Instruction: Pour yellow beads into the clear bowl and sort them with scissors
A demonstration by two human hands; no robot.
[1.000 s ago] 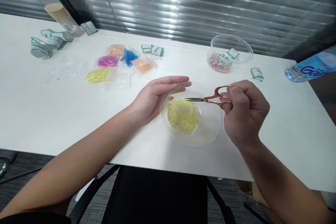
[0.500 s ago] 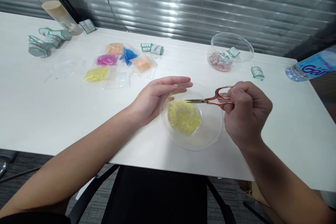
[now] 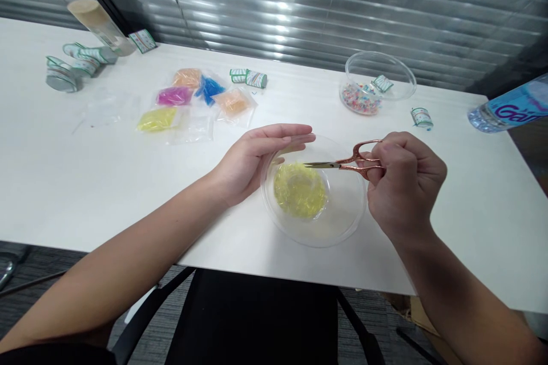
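Note:
A clear plastic bowl (image 3: 342,217) with yellow shreds (image 3: 299,191) in its bottom stands near the table's front edge. Against the bowl's left side rests my left hand (image 3: 257,162), its fingers stretched along the rim and holding nothing. My right hand (image 3: 406,182) is closed round the handles of small rose-gold scissors (image 3: 357,164). The scissors' blades point left over the bowl, above the yellow shreds, and look closed.
Behind lie packets of yellow (image 3: 157,119), pink (image 3: 174,96), orange (image 3: 233,102) and blue (image 3: 209,90) material. Another clear bowl (image 3: 411,88) holds colourful bits. A bottle (image 3: 509,107) is at right; a beige-capped container (image 3: 100,25) stands back left.
My right hand and the scissors have shifted very slightly to the right. My left hand and the bowl look nearly unchanged.

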